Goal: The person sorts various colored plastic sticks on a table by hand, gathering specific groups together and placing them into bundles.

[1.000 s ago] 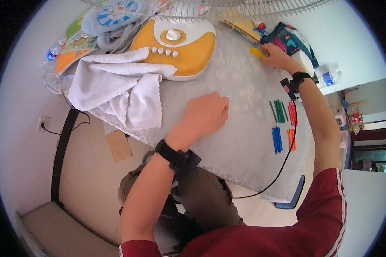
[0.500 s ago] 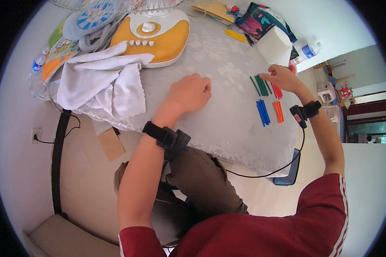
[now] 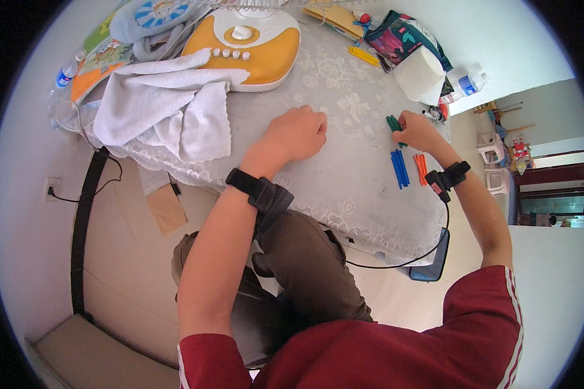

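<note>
On the lace-covered table my right hand (image 3: 419,133) closes its thumb and fingers on a bundle of thin green sticks (image 3: 394,124). Just below it lies a group of blue sticks (image 3: 400,168), with orange sticks (image 3: 422,168) to their right. The red sticks are hidden by my right hand. My left hand (image 3: 298,133) rests on the cloth as a loose fist, with nothing visible in it. Beyond it, to the left, are a white towel (image 3: 169,107) and a yellow-and-white fan base (image 3: 266,61) with a knob and several buttons.
Yellow sticks (image 3: 363,56) lie at the back, beside a white paper roll (image 3: 419,74) and a dark patterned packet (image 3: 409,39). A plastic bottle (image 3: 468,84) lies at the right. A black cable (image 3: 396,266) hangs from my right wristband across the table's front edge.
My right hand has closed on the green sticks, which now sit bunched at its fingertips, and it covers the red sticks. My left hand remains in a fist. The whole view has shifted slightly.
</note>
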### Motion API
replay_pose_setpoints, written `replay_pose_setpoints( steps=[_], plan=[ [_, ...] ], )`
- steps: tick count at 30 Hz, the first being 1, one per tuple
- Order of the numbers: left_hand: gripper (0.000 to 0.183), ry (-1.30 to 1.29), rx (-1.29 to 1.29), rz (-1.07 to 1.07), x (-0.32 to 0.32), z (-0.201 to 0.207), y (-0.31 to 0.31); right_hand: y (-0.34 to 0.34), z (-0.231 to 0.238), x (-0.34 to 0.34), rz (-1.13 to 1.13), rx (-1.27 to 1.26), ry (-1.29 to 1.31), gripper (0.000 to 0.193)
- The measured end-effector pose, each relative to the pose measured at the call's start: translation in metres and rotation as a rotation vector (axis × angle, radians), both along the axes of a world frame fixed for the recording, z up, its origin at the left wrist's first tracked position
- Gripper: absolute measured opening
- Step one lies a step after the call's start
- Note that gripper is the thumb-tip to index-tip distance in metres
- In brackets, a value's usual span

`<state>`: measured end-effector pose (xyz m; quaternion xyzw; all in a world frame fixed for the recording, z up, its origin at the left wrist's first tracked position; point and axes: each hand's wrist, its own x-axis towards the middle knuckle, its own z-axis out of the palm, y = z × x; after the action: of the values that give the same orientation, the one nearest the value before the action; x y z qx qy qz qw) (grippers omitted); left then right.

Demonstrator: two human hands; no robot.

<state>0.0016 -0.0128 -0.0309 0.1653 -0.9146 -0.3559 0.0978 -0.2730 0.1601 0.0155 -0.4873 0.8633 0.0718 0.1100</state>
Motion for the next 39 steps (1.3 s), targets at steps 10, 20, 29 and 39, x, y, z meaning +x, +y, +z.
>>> replay_pose_setpoints(
  steps=[10, 20, 29, 39],
  plan=[
    [0.018, -0.050, 0.018, -0.027, -0.003, 0.000, -0.002, -0.010, 0.008, 0.017, -0.051, 0.019, 0.009, 0.047],
    [0.020, -0.091, -0.003, -0.030, -0.005, 0.007, -0.001, -0.005, 0.001, 0.020, 0.017, -0.052, 0.039, 0.044],
    [0.022, -0.119, 0.002, -0.040, -0.005, 0.003, -0.004, -0.004, -0.003, 0.009, -0.017, -0.105, -0.076, 0.041],
    [0.018, -0.069, -0.005, -0.024, -0.006, 0.000, -0.005, -0.002, -0.008, 0.010, 0.037, -0.170, -0.063, 0.034]
  ],
)
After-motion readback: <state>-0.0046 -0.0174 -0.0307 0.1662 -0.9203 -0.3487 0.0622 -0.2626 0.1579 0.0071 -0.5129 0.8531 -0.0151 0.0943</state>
